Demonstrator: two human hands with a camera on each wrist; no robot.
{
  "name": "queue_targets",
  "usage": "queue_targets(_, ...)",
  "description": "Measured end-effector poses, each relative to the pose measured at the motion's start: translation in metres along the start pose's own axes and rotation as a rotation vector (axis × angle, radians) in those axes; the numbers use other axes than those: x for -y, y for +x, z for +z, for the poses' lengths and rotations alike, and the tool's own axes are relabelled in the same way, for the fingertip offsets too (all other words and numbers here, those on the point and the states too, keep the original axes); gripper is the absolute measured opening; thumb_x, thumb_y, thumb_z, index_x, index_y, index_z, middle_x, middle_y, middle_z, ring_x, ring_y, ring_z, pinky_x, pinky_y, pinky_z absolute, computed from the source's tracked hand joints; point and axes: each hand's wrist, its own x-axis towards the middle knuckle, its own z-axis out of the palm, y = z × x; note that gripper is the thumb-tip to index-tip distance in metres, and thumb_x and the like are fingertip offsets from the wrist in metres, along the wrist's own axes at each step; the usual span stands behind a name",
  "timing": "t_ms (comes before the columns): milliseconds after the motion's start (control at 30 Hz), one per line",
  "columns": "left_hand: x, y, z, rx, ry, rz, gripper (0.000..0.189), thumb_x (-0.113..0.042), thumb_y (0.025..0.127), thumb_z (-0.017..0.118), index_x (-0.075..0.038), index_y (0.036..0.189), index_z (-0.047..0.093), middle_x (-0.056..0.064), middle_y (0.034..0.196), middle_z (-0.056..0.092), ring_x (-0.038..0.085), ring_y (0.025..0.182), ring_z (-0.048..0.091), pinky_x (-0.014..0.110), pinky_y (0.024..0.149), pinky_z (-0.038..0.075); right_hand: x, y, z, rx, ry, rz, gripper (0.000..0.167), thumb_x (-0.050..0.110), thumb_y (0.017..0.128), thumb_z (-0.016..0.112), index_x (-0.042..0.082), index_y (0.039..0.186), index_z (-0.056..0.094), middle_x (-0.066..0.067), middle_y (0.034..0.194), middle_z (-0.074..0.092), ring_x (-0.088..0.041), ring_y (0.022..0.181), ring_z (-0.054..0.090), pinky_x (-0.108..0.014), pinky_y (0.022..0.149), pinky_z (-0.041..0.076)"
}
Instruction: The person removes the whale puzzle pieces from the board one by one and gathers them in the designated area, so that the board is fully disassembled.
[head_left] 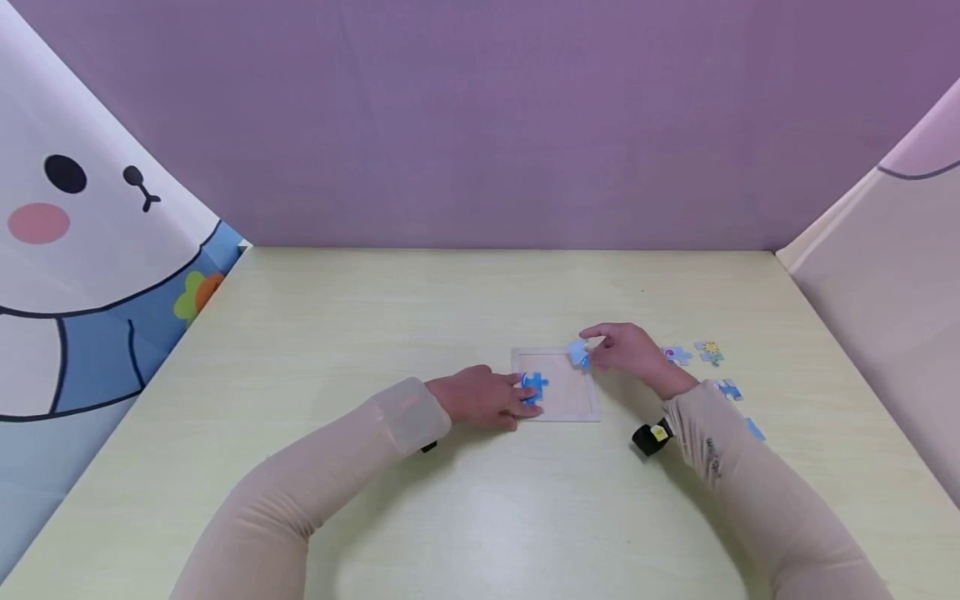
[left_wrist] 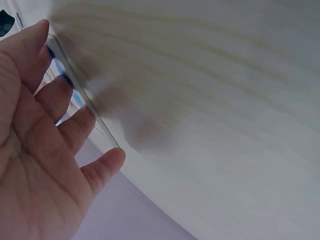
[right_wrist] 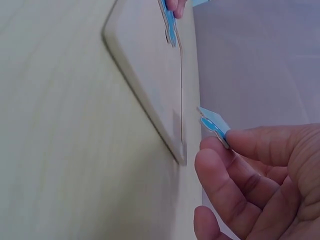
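A: Tray contents?
B: Shallow square wooden puzzle tray [head_left: 573,404] holds one blue jigsaw piece [head_left: 535,386], left hand [head_left: 483,397] fingers straight on it.
A: Right hand [head_left: 630,350]?
B: Pinches pale-blue jigsaw piece [head_left: 579,354] over tray's far-right corner (loose pieces [head_left: 693,354] on table).

A pale wood-grain counter [head_left: 315,350] is seen. A square puzzle tray [head_left: 573,404] is laid flat on it, and loose puzzle pieces [head_left: 708,352] are scattered to the right.

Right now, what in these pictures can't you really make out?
- Picture on the puzzle piece the right hand pinches: too small in the head view, edge-on in the right wrist view.
- Blue piece: partly under the left hand.
- Tray: blurred, behind fingers in the left wrist view.
- Loose pieces: prints too small.
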Motion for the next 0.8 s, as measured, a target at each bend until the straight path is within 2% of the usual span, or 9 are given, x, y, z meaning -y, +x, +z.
queue_targets(333, -0.003, -0.002, -0.001, 0.007, 0.01, -0.009, 0.048, -0.037, 0.1, 0.049, -0.033, 0.147, 0.039, -0.007, 0.154, 0.028, 0.019, 0.142, 0.024, 0.032, 0.091, 0.042, -0.01, -0.007, -0.019, -0.028, -0.074, 0.014, 0.042, 0.003, 0.088, 0.059, -0.006, 0.129, 0.054, -0.007, 0.078, 0.069, -0.02, 0.074, 0.064, -0.031, 0.065, 0.045)
queue_targets(500, -0.003, -0.002, -0.002, 0.012, 0.017, -0.014, 0.048, -0.037, 0.1, 0.048, -0.033, 0.147, 0.038, -0.007, 0.154, 0.028, 0.018, 0.143, 0.023, 0.03, 0.088, 0.042, -0.015, -0.011, -0.027, -0.039, -0.116, 0.031, 0.043, 0.006, 0.089, 0.061, -0.004, 0.13, 0.054, -0.007, 0.082, 0.07, -0.023, 0.078, 0.067, -0.032, 0.067, 0.047)
queue_targets(800, -0.002, -0.004, -0.001, 0.003, 0.0, -0.014, 0.047, -0.037, 0.1, 0.048, -0.033, 0.146, 0.039, -0.007, 0.154, 0.028, 0.018, 0.142, 0.024, 0.033, 0.093, 0.041, -0.018, -0.015, -0.039, -0.053, -0.166, 0.071, 0.044, 0.009, 0.091, 0.058, -0.005, 0.133, 0.051, -0.01, 0.088, 0.07, -0.025, 0.08, 0.068, -0.044, 0.079, 0.049)
